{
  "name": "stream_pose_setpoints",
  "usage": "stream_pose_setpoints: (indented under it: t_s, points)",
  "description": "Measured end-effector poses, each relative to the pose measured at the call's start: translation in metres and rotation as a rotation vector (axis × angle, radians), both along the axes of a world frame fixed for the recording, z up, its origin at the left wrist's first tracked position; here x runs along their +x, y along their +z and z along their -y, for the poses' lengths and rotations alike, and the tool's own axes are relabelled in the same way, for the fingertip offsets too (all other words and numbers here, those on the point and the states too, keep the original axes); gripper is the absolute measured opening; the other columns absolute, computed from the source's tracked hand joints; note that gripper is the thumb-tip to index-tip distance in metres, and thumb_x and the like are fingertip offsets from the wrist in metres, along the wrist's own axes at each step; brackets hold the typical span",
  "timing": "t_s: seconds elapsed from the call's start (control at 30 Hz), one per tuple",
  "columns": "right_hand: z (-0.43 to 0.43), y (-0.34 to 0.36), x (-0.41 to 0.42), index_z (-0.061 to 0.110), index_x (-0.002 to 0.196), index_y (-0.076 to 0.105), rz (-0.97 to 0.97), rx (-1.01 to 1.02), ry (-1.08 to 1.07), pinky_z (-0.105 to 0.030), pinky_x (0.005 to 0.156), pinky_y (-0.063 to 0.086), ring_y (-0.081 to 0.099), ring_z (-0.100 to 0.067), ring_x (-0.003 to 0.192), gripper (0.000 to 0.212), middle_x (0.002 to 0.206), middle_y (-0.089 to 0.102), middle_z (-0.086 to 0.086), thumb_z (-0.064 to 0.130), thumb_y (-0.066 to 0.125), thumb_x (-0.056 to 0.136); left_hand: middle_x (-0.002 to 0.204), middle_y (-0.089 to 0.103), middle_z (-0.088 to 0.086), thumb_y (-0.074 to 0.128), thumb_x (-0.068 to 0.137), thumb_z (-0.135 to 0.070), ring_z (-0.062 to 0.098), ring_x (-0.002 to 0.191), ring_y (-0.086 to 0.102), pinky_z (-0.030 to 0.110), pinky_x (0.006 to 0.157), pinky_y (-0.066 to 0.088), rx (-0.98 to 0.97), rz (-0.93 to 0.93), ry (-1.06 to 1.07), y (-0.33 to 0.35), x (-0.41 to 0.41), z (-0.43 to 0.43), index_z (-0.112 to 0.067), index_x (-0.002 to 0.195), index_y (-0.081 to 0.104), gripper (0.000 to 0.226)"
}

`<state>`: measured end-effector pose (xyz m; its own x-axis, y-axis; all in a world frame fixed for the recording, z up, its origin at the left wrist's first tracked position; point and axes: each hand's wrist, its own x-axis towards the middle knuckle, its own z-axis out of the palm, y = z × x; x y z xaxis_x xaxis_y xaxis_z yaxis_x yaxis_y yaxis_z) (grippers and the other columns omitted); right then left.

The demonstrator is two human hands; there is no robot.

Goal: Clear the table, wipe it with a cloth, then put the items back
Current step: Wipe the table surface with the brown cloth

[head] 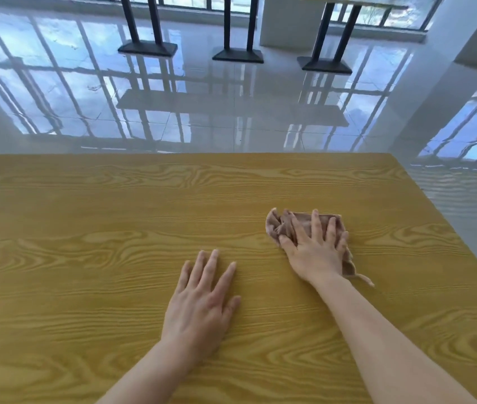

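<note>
Right hand (pixel 316 246), fingers spread flat, presses my crumpled cloth (pixel 282 225) onto the table (pixel 85 214); left hand (pixel 202 295) lies open nearby, gripping nothing.

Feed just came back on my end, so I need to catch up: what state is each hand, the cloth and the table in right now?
right hand: open, fingers spread, pressed flat on the cloth
cloth: crumpled, lying on the table under the right hand
left hand: open, palm down on bare wood, holding nothing
table: cleared as far as the view shows, only the cloth on it
</note>
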<state>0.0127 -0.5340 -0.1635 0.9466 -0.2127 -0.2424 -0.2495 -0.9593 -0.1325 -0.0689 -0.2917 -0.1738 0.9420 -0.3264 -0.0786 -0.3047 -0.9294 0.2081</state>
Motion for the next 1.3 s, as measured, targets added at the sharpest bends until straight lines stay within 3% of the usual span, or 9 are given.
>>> stream_pose_setpoints:
  t_s: [0.13, 0.23, 0.4, 0.57, 0.63, 0.83, 1.0, 1.1, 1.3]
  points:
    - [-0.063, -0.004, -0.036, 0.067, 0.143, -0.012, 0.096, -0.007, 0.455, -0.054, 0.119, -0.017, -0.032, -0.024, 0.147, 0.059, 0.161, -0.027, 0.011, 0.076, 0.014, 0.091, 0.164, 0.025, 0.006, 0.021, 0.1, -0.065, 0.026, 0.153, 0.013, 0.044, 0.117, 0.012, 0.009, 0.03, -0.038, -0.001, -0.022, -0.025, -0.032, 0.153, 0.033, 0.063]
    - [-0.053, -0.003, -0.003, 0.07, 0.141, -0.01, 0.049, -0.027, 0.405, -0.052, 0.12, -0.015, -0.026, -0.021, 0.15, 0.058, 0.164, -0.022, 0.012, 0.078, 0.013, 0.089, 0.162, 0.03, 0.004, 0.025, 0.101, -0.064, 0.026, 0.152, 0.019, 0.042, 0.117, 0.014, 0.056, 0.072, -0.034, -0.005, -0.034, -0.069, -0.036, 0.151, 0.037, 0.058]
    - [-0.118, -0.001, 0.065, 0.056, 0.152, -0.002, 0.003, -0.012, 0.051, -0.065, 0.114, -0.014, -0.024, -0.039, 0.148, 0.067, 0.165, -0.021, -0.001, 0.077, 0.011, 0.09, 0.166, 0.02, 0.0, 0.018, 0.098, -0.068, 0.022, 0.154, 0.006, 0.041, 0.121, 0.008, 0.083, 0.007, 0.121, 0.002, -0.038, -0.137, -0.043, 0.153, 0.028, 0.061]
    - [-0.231, -0.004, 0.033, 0.065, 0.145, -0.006, 0.074, 0.01, 0.669, -0.06, 0.116, -0.018, -0.026, -0.031, 0.149, 0.061, 0.165, -0.021, 0.005, 0.079, 0.015, 0.089, 0.168, -0.007, -0.004, 0.004, 0.093, -0.075, 0.019, 0.151, -0.023, 0.045, 0.123, -0.005, 0.076, -0.001, 0.233, 0.0, -0.033, -0.149, -0.051, 0.154, 0.004, 0.065]
    - [-0.236, -0.004, 0.051, 0.067, 0.143, -0.008, 0.057, -0.016, 0.738, -0.057, 0.119, -0.014, -0.024, -0.028, 0.15, 0.061, 0.165, -0.02, 0.007, 0.081, 0.015, 0.087, 0.168, -0.01, -0.004, -0.003, 0.09, -0.076, 0.019, 0.15, -0.026, 0.046, 0.123, -0.006, 0.056, 0.008, 0.228, 0.0, -0.033, -0.148, -0.051, 0.154, 0.001, 0.068]
    - [-0.205, 0.005, 0.113, 0.056, 0.152, -0.001, 0.006, -0.023, 0.224, -0.061, 0.119, -0.009, -0.017, -0.034, 0.151, 0.068, 0.166, -0.018, 0.002, 0.079, 0.009, 0.088, 0.167, -0.012, -0.003, 0.008, 0.095, -0.073, 0.021, 0.149, -0.027, 0.045, 0.12, -0.012, -0.007, -0.002, 0.213, -0.004, -0.034, -0.151, -0.05, 0.154, 0.001, 0.063]
    - [-0.232, -0.007, -0.012, 0.065, 0.144, -0.014, 0.09, -0.027, 0.418, -0.054, 0.119, -0.016, -0.024, -0.027, 0.15, 0.059, 0.164, -0.023, 0.008, 0.077, 0.009, 0.09, 0.161, 0.032, 0.004, 0.028, 0.096, -0.065, 0.03, 0.152, 0.019, 0.047, 0.123, 0.009, -0.001, 0.031, 0.181, -0.001, -0.028, -0.16, -0.04, 0.146, 0.04, 0.057]
    - [-0.231, -0.005, -0.043, 0.069, 0.139, -0.019, 0.09, -0.045, 0.509, -0.05, 0.119, -0.018, -0.031, -0.021, 0.148, 0.057, 0.161, -0.028, 0.011, 0.079, 0.005, 0.089, 0.162, 0.029, -0.001, 0.027, 0.098, -0.059, 0.023, 0.153, 0.015, 0.046, 0.125, 0.01, -0.047, 0.103, 0.169, 0.01, -0.026, -0.205, -0.038, 0.144, 0.042, 0.054]
    - [-0.285, -0.004, 0.005, 0.061, 0.148, -0.007, 0.031, -0.018, 0.233, -0.058, 0.118, -0.012, -0.02, -0.031, 0.151, 0.062, 0.166, -0.02, 0.005, 0.073, 0.012, 0.091, 0.163, 0.026, 0.002, 0.022, 0.094, -0.062, 0.02, 0.153, 0.013, 0.043, 0.124, 0.009, 0.007, 0.114, 0.504, 0.014, -0.051, -0.382, -0.026, 0.152, 0.037, 0.07]
